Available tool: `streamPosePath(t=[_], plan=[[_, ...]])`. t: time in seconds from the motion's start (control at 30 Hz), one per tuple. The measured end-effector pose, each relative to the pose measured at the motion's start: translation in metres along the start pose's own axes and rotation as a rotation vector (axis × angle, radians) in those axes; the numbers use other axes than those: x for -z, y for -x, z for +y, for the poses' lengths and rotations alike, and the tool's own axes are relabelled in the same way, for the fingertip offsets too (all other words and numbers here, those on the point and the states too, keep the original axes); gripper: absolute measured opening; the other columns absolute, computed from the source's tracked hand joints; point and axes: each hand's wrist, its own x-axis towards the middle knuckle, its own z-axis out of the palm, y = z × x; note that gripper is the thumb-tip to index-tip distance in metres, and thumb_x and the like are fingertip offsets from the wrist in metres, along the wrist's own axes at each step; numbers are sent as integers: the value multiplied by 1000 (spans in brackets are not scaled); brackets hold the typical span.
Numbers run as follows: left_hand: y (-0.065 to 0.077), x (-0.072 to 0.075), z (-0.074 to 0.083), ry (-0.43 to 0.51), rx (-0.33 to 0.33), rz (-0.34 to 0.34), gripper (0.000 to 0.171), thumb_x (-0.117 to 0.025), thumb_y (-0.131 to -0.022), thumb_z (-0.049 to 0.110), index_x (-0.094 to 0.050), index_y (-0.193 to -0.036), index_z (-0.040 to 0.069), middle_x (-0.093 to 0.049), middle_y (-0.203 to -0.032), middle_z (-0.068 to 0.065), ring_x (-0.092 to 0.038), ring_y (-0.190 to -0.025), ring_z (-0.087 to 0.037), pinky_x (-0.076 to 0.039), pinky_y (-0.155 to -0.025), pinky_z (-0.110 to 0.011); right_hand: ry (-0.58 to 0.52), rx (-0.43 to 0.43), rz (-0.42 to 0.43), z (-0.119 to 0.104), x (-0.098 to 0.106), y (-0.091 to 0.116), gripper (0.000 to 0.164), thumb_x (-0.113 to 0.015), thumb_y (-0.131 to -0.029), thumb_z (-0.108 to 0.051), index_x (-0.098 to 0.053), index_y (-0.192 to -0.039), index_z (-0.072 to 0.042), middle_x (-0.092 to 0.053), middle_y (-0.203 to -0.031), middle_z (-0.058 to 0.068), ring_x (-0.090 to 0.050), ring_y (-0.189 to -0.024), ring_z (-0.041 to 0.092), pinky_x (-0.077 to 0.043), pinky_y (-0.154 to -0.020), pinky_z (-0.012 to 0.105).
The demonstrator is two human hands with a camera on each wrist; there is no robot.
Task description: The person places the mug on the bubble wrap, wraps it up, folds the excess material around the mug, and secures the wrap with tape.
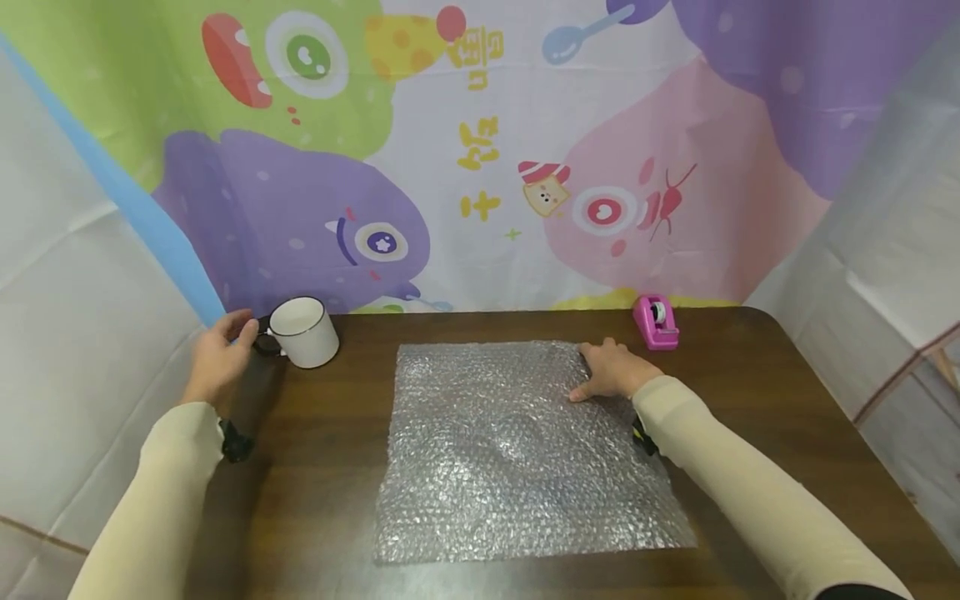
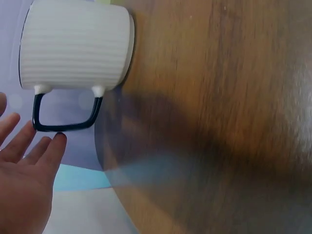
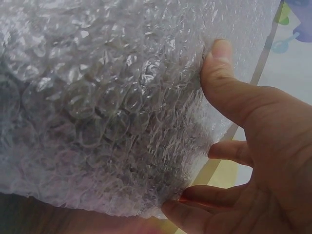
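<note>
Bubble wrap (image 1: 510, 458) touches right (image 1: 612, 369), mug (image 1: 309, 338) sits beside left (image 1: 217, 358), both hands spread, apparently empty.

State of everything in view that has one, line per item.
White mug: upright, mouth up
Bubble wrap sheet: spread out, unfolded
Pink tape dispenser: upright, tape roll loaded
Cartoon-print curtain: hanging
Left grip: fingertips at the black handle, not wrapped round it
Right grip: thumb on the sheet, fingertips at its edge

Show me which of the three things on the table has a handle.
The white mug at the left: its dark handle sets it apart from the flat bubble wrap and the pink tape dispenser.
</note>
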Motion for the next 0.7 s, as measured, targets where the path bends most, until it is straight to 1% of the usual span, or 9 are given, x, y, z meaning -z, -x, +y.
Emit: streamPosePath(t=[0.1, 0.17, 0.2, 0.27, 0.33, 0.4, 0.53, 0.63, 0.7], plan=[[0, -3, -1, -14, -8, -11, 59, -36, -111, 38, -43, -152, -3, -51, -146, -32, -48, -133, -46, -42, -106, -60, -12, 11, 7, 1, 0, 2, 102, -80, -84, -53, -35, -157, 2, -38, -150, 39, -37, -140, 60, -37, -111, 72], [1, -4, -2, -65, -44, -4, 55, -37, -111, 35, -49, -147, -5, -57, -139, -33, -54, -125, -43, -48, -97, -51, -16, 17, 10, 1, -1, 3, 101, -80, -84, -53, -35, -156, 2, -39, -149, 39, -38, -139, 60, -37, -111, 72], [1, -5, -3, -90, -59, 4, 53, -38, -111, 33, -53, -144, -5, -60, -134, -32, -57, -120, -41, -49, -92, -43, -17, 17, 10, 1, -1, 3, 101, -80, -84, -53, -35, -156, 2, -40, -149, 39, -39, -139, 59, -38, -111, 71], [2, -6, -5, -130, -91, 17, 48, -43, -110, 31, -59, -137, -5, -65, -126, -31, -60, -112, -38, -48, -83, -32, -11, 19, 15, 1, -3, 3, 101, -80, -84, -53, -36, -156, 2, -40, -149, 39, -39, -138, 59, -38, -111, 71], [2, -6, -6, -165, -128, 25, 44, -47, -109, 29, -63, -132, -6, -68, -119, -31, -63, -107, -38, -48, -78, -28, -8, 18, 18, 1, -3, 3, 102, -80, -83, -54, -36, -156, 2, -40, -149, 38, -39, -139, 59, -39, -111, 70], [3, -5, -7, -188, -151, 20, 43, -49, -108, 28, -64, -129, -7, -69, -117, -31, -65, -105, -41, -50, -78, -33, -8, 18, 20, 1, -4, 2, 103, -80, -83, -54, -35, -156, 2, -41, -149, 38, -39, -139, 59, -39, -111, 70], [5, -2, -6, -230, -182, -10, 42, -51, -108, 27, -63, -128, -8, -67, -118, -33, -63, -107, -49, -52, -85, -56, -11, 13, 26, 1, -2, 2, 103, -80, -83, -54, -35, -156, 2, -41, -150, 37, -38, -140, 58, -37, -112, 70], [6, 0, -5, -272, -176, -45, 44, -51, -108, 28, -62, -128, -9, -65, -120, -36, -62, -108, -53, -51, -87, -63, -5, 14, 29, 1, -1, 2, 103, -80, -83, -55, -36, -156, 3, -42, -149, 37, -39, -140, 57, -37, -113, 69], [6, 0, -4, -299, -167, -65, 44, -51, -107, 28, -62, -128, -10, -65, -121, -37, -61, -109, -55, -50, -87, -65, 0, 18, 26, 1, 0, 4, 103, -80, -83, -56, -36, -156, 3, -42, -149, 37, -39, -140, 57, -37, -113, 69]])
